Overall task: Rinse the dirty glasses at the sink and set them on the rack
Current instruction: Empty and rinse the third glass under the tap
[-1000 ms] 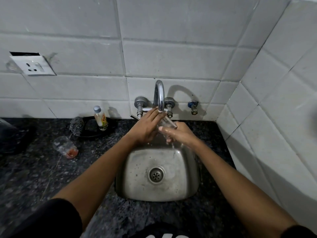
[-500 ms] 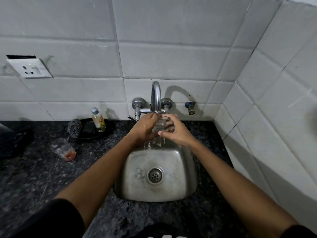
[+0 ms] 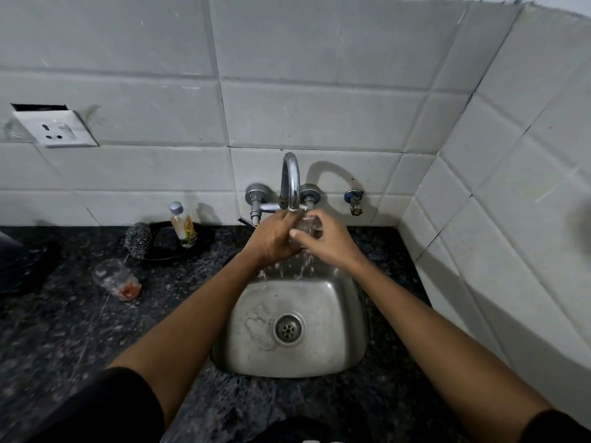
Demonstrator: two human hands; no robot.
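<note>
Countertop: we work at a dark speckled granite countertop, its polish dull in low light; it runs from the left edge to the right-hand wall.
Walls: large pale rectangular wall tiles with dark grout lines cover the back wall and turn a corner on the right; we see scuffs and small specks on them.
Socket: a white socket plate hangs tilted on the left, with a dark gap above it.
Sink: a small stainless steel sink is set into the granite, with 1 round drain strainer and water marks in the basin.
Faucet: a chrome gooseneck faucet comes out of the wall between 2 valves; a separate small tap sits to its right.
Glass in hand: a clear glass is right under the spout, above the sink's back edge; water spills from it into the basin.
Left hand: our fingers curl around the glass's left side.
Right hand: our fingers and thumb grip its right side.
Dirty glass: stands on the counter well left of the sink, with red residue at its base.
Behind it: a steel scrubber leans at a black dish that holds 1 small capped bottle.
</note>
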